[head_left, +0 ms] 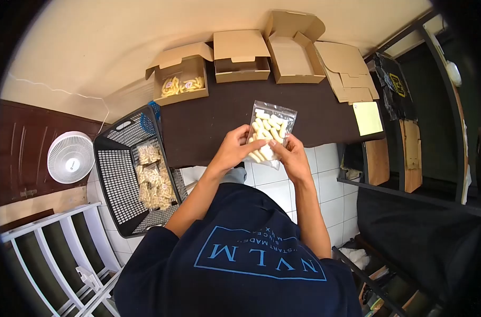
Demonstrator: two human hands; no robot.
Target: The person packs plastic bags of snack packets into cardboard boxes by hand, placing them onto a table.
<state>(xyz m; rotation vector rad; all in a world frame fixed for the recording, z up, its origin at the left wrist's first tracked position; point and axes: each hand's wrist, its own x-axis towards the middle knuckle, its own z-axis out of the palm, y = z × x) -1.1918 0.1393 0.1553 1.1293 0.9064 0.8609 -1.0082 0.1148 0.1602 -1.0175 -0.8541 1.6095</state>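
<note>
Between my two hands I hold a clear zip bag point(269, 127) filled with pale, finger-shaped pieces. My left hand point(235, 149) grips its left side, thumb pressed across the front. On the right side, my right hand point(295, 159) pinches the bag, its thumb also on the front. The bag is held up near the front edge of the dark table point(219, 113). Behind it stand a cardboard box point(180, 68) with similar filled bags inside, a second box point(242, 55) with its lid partly raised, and a third box point(297, 53) with its lid up.
Flattened cardboard point(346, 71) and a yellow paper point(367, 118) lie at the table's right. A black basket point(116, 174) with several filled bags point(154, 179) stands at left, near a white fan point(71, 157). Dark shelving point(409, 158) is on the right.
</note>
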